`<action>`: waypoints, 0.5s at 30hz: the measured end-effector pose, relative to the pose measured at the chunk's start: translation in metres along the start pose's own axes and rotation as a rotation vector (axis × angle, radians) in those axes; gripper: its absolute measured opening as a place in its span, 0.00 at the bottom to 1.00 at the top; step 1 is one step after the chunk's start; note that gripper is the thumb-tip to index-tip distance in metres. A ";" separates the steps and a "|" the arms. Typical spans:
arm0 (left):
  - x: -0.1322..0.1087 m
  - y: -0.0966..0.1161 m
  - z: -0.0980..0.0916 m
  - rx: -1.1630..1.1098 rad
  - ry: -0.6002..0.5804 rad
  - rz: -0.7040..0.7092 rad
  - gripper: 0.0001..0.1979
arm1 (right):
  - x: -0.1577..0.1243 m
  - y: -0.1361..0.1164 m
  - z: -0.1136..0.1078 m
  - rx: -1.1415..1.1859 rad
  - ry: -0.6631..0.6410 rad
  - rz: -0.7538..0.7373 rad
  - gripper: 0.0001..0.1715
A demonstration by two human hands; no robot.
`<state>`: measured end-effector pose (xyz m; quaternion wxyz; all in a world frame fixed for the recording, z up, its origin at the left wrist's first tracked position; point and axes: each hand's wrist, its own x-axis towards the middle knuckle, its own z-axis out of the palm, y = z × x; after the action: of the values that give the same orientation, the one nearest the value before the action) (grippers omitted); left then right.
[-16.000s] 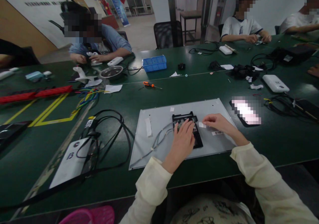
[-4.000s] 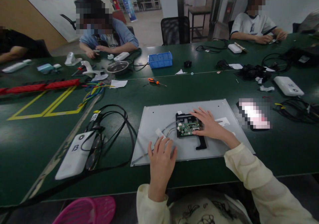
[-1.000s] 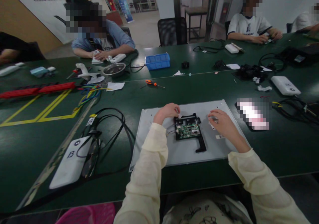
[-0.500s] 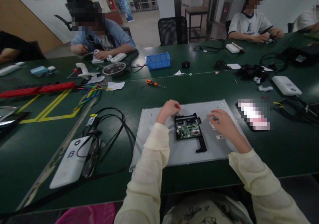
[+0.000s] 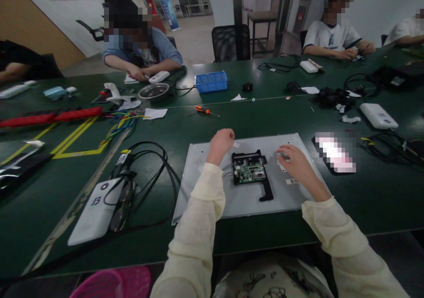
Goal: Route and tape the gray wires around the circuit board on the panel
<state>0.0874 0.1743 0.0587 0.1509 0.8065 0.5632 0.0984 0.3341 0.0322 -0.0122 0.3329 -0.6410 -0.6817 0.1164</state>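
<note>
The panel (image 5: 285,197) is grey, bracket (image 5: 266,191) black, board (image 5: 249,173) green.

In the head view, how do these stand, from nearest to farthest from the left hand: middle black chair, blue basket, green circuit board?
1. Green circuit board: on the grey panel, right of the left hand.
2. Blue basket: farther, across the table.
3. Middle black chair: beyond the table's far edge.

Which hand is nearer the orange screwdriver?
Left: the left hand is on the near side of the orange screwdriver, at the far edge of the grey panel; the right hand is farther right and farther away, over the panel's right part.
</note>
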 end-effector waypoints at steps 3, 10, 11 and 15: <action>-0.012 0.010 -0.014 0.030 0.037 0.046 0.12 | 0.000 -0.004 0.001 0.028 0.010 -0.015 0.16; -0.071 0.024 -0.005 0.030 0.032 0.255 0.20 | -0.001 -0.013 0.007 0.020 -0.014 -0.072 0.23; -0.079 0.022 0.001 0.022 0.019 0.290 0.23 | -0.002 -0.014 0.008 0.008 -0.029 -0.080 0.25; -0.101 0.007 0.022 0.012 -0.088 0.356 0.39 | -0.007 -0.023 0.007 -0.068 -0.151 -0.124 0.35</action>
<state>0.0658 0.0741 0.0423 0.1510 0.8977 0.4051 0.0848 0.3112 0.0237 -0.0061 0.2654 -0.5980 -0.7467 0.1205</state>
